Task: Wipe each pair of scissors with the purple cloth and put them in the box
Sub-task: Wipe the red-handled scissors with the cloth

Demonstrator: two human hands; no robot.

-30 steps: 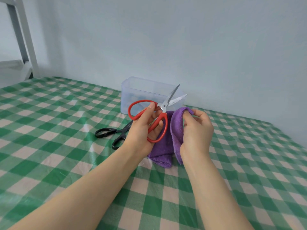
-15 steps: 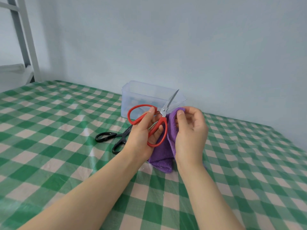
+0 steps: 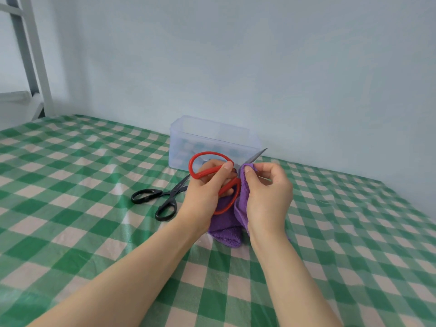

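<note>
My left hand [image 3: 207,187] grips the red-handled scissors [image 3: 207,159] by their loops, blades pointing up and right. Only the blade tip [image 3: 258,155] shows past the purple cloth [image 3: 226,228]. My right hand [image 3: 266,194] pinches the cloth around the blades, and the cloth's lower part hangs down to the table. A black pair of scissors [image 3: 162,197] lies flat on the cloth-covered table, left of my hands. The clear plastic box [image 3: 212,140] stands just behind my hands, near the wall.
A green and white checked tablecloth [image 3: 70,208] covers the table. A pale wall [image 3: 236,67] runs right behind the box. A grey metal frame [image 3: 30,55] stands at the far left corner.
The red scissors' blades have come together from spread apart. My right hand brought the cloth up and folded it over the blades, which now show only their tip.
</note>
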